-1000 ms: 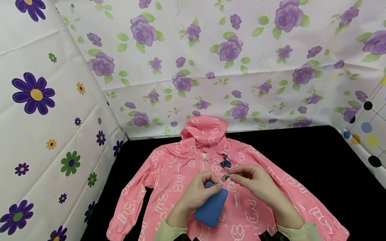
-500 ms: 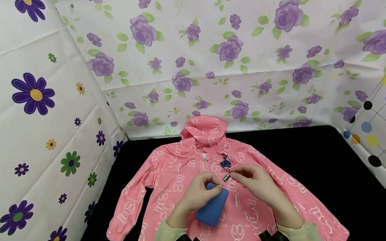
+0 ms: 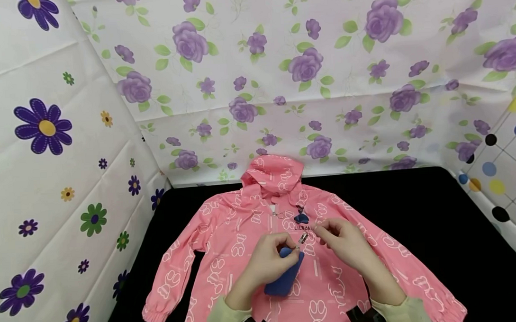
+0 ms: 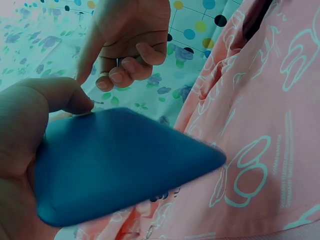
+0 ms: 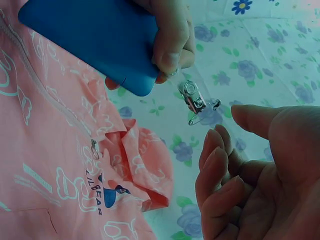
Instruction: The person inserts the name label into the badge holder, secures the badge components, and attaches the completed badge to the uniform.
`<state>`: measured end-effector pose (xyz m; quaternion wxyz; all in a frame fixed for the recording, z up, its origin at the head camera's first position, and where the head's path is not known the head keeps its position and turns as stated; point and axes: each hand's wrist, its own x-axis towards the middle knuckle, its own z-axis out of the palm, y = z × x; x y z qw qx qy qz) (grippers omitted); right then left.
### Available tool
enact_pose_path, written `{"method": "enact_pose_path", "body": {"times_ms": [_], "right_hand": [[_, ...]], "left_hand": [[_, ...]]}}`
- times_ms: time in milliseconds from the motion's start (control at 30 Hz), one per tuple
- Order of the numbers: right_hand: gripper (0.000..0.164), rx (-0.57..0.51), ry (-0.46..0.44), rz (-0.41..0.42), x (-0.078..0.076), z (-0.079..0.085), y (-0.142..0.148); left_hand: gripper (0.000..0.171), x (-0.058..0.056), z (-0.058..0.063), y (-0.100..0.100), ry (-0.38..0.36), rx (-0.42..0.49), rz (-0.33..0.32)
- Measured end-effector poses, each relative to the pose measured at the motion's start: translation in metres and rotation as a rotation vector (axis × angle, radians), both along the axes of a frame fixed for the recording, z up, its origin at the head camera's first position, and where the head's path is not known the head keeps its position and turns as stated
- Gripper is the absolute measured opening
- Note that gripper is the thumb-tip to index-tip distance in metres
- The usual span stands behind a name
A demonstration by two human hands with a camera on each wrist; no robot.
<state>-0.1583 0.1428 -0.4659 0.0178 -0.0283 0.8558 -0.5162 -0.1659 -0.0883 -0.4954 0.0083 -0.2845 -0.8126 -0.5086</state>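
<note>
My left hand (image 3: 270, 259) pinches a flat blue badge holder (image 3: 286, 277) near its top edge, thumb on the near face. From that edge sticks out a clear strap with a metal badge clip (image 5: 191, 96). A safety pin (image 5: 201, 118) on the clip stands unfastened, pointing toward my other hand. My right hand (image 3: 342, 237) is just right of the clip, thumb and fingers apart; the right wrist view shows a gap between them and the pin. Below both hands a pink hooded jacket (image 3: 219, 212) with white bear outlines lies spread out, front up.
The jacket lies on a black tabletop (image 3: 413, 198). On its chest are a dark blue bow-like patch (image 3: 301, 218) and lettering, beside a zipper pull ring (image 3: 279, 215). Flower-printed sheets (image 3: 246, 62) hang behind and at the left; a dotted sheet (image 3: 497, 171) hangs at the right.
My right hand has let go of the clip and drawn slightly right, its fingertips parting. The badge holder has tilted a little in my left hand, which still grips it.
</note>
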Motion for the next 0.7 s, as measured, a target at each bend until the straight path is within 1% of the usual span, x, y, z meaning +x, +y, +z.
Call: {"method": "enact_pose_path", "body": {"times_ms": [167,267,400,567,633,700], "right_hand": [[0.045,0.041,0.004,0.007,-0.0005,-0.0012,-0.0037],[0.048,0.063,0.002,0.004,-0.0003,-0.0018,-0.0061],[0.046,0.055,0.004,0.009,0.0,-0.0018,-0.0078],[0.042,0.038,0.013,0.016,0.0014,0.0008,-0.0075],[0.04,0.03,0.014,0.016,0.0024,0.0018,-0.007],[0.035,0.025,0.015,0.018,0.003,0.0021,-0.0064]], "left_hand": [[0.017,0.0008,-0.0007,0.0016,0.168,-0.099,0.051],[0.017,0.0009,-0.002,0.0024,0.249,-0.155,0.083],[0.015,0.0012,-0.0029,0.0039,0.332,-0.208,0.111],[0.017,0.0018,-0.0031,0.0058,0.44,-0.245,0.129],[0.017,0.0021,-0.0034,0.0061,0.461,-0.251,0.141],[0.016,0.0024,-0.004,0.0062,0.465,-0.25,0.154]]}}
